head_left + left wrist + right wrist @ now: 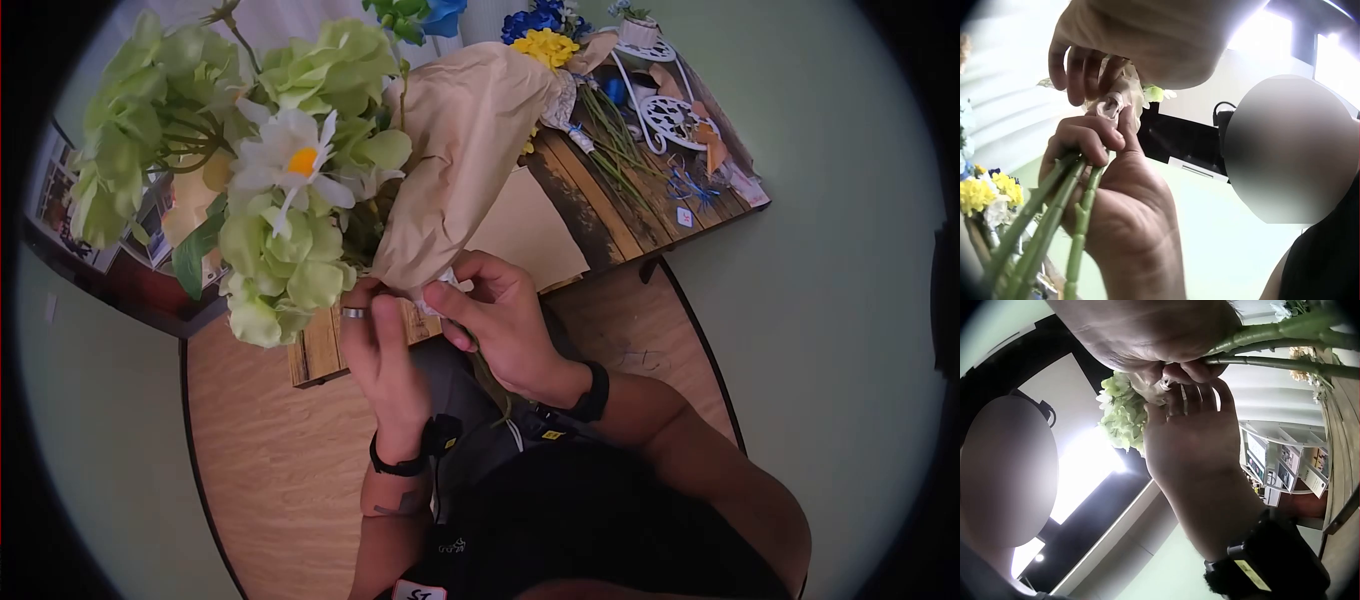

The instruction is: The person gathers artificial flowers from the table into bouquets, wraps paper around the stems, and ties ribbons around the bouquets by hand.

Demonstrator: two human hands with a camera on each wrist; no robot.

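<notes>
Green flowers (pixel 265 260) sit by brown paper (pixel 455 150). Under it, the right hand (pixel 510 330) grips stems (pixel 1079 231), plainest in wrist views; the left hand (pixel 388 365), fingers loose, is there too.

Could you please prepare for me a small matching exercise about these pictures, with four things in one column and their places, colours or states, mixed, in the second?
Column A
1. Daisy
2. Bouquet's kraft paper
3. Thick stems
4. Ring

Column B
a. worn on the left hand
b. white with an orange-yellow centre
c. gripped by the right hand
d. brown and creased

Right pairs: 1-b, 2-d, 3-c, 4-a
</notes>
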